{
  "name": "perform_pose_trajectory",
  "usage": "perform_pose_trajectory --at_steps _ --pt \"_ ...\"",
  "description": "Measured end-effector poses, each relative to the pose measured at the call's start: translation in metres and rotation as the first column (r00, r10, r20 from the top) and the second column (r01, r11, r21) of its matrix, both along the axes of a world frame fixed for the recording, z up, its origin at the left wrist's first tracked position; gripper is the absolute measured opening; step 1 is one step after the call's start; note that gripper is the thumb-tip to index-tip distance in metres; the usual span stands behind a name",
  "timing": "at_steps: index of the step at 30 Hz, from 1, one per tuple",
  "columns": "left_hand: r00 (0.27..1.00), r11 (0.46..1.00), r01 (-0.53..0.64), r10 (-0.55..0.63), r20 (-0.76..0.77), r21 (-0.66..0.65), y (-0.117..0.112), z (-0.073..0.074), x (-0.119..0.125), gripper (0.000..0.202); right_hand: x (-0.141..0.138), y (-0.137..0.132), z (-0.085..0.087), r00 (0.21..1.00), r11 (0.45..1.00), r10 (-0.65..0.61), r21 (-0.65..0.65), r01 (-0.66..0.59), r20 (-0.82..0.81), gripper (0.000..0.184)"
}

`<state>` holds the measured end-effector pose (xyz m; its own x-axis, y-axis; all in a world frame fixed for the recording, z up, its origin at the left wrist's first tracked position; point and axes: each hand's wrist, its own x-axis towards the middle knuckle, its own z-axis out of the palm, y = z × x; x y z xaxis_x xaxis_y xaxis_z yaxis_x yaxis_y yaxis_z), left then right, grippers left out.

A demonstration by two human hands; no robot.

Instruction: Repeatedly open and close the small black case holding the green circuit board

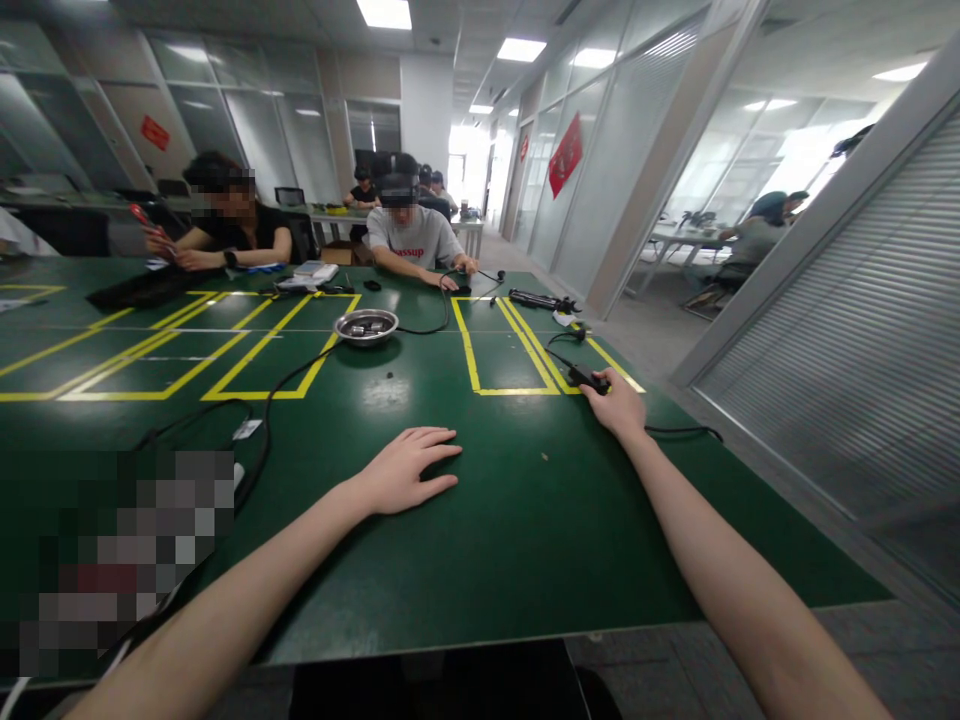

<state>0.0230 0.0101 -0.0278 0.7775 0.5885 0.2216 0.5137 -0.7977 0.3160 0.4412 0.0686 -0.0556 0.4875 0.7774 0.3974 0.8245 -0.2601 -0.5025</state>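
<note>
My left hand [409, 470] lies palm down on the green table [495, 540], its fingers spread and nothing in them. Farther right, my right hand [616, 402] is closed around a black power adapter [589, 379], partly hidden by the fingers, at the yellow tape outline. A thin black cable [559, 353] runs from the adapter's far end to a dark plug-like end [577, 335]. Another black cord [686, 431] comes out beyond my right wrist and reaches the table's right edge.
A metal bowl [366, 327] with small metal pieces stands mid-table. Yellow tape [517, 391] marks rectangles. A black folded tripod-like object [541, 300] lies at the far right. Across the table, a person [412, 240] handles a cable; another person [232, 225] holds something red. A blurred-out object [135, 550] lies left.
</note>
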Motion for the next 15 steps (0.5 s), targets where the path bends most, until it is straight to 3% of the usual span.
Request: perform_pose_trajectory --at_steps 4,10,15 --pt "1.000 1.000 -0.007 0.007 -0.012 -0.007 -0.0005 0.0010 0.0012 0.044 0.0069 0.0019 -0.0038 0.996 0.995 -0.094 0.020 0.094 -0.004 0.029" --pt "1.000 1.000 -0.006 0.006 -0.021 0.001 -0.0004 -0.0004 0.0011 0.045 0.0066 0.0013 0.0025 0.997 0.993 -0.011 -0.114 0.003 -0.073 0.033" --pt "1.000 1.000 -0.002 0.002 -0.010 0.013 -0.0003 -0.0014 0.0007 0.044 0.0081 0.0032 0.0020 0.988 0.995 0.011 -0.095 -0.026 -0.154 0.034"
